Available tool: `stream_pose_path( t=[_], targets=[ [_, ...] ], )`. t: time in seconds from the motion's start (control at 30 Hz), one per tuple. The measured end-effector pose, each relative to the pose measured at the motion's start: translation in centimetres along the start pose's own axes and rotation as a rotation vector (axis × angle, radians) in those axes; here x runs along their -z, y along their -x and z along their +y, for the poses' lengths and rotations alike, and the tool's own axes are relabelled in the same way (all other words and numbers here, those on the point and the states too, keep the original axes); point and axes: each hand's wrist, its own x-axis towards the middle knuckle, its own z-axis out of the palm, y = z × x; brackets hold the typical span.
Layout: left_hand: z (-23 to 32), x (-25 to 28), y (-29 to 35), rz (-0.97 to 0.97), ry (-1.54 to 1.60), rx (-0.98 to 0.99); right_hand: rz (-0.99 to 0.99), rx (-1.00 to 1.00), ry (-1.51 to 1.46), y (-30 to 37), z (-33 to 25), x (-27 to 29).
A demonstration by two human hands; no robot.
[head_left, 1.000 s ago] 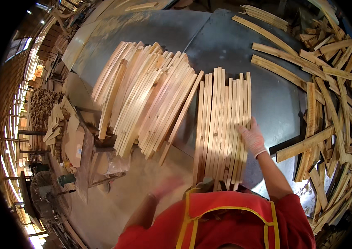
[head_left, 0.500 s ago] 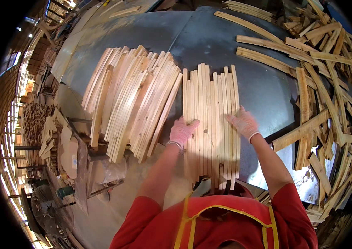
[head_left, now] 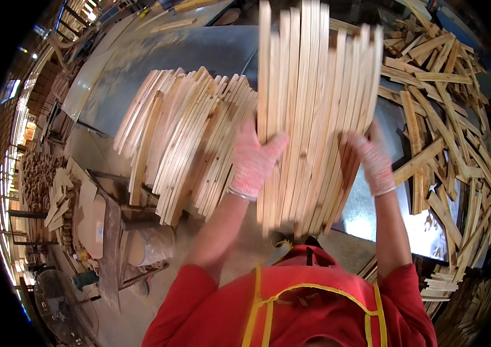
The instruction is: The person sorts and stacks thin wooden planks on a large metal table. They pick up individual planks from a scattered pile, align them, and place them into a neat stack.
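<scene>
Between my two gloved hands a bundle of wooden strips (head_left: pixel 306 115) is squeezed side by side, raised above the metal tabletop with its far ends tilted up. My left hand (head_left: pixel 255 159) presses the bundle's left side, thumb over the front face. On the opposite edge, my right hand (head_left: pixel 371 159) grips with its thumb on the face too; its outer fingers are partly hidden and slightly blurred. Left of the bundle, a wide row of similar wooden strips (head_left: pixel 185 133) lies on the table, its near ends jutting over the edge.
A grey metal table (head_left: pixel 199 49) spreads beneath the strips. Tangled scrap wood pieces (head_left: pixel 430 127) heap up along the right side. At lower left stand a fan (head_left: pixel 54 286) and a wooden frame stand (head_left: pixel 112 254). Stacked offcuts (head_left: pixel 46 179) sit at far left.
The bundle has been lifted off the table and brought up closer, its far ends rising. Both hands rose with it, and the right hand moved outward to the right.
</scene>
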Motion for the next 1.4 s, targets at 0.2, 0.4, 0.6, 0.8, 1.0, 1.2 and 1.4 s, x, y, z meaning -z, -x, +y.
stream_pose_path(
  t=[0.2,0.4,0.6,0.8,1.0,1.2,1.4],
  targets=[
    [2.3,2.2,-2.4,0.107,0.149,-0.537,0.082,0.348,0.071,-0.6,-6.8,0.4],
    [-12.2,4.9,-1.6,0.035,-1.001,-0.844,-0.122,0.205,0.978,4.5,8.1,0.5],
    [-20.1,8.0,0.7,-0.322,-1.7,-0.453,-0.423,-0.207,1.198,9.3,18.3,-3.2],
    [-18.2,10.4,3.4,-0.083,-1.459,-0.712,-0.556,-0.272,1.022,10.9,17.6,-1.7],
    [-20.7,11.3,24.1,-0.254,-0.365,0.363,-0.376,-0.711,0.063,18.7,16.7,-0.8],
    [-18.5,4.0,25.9,0.043,0.743,1.112,-0.393,-0.795,-0.07,23.1,17.8,-4.1],
    [-20.1,4.8,26.4,-0.037,1.181,0.957,-0.378,-0.638,0.41,19.4,12.3,-4.0]
  ],
)
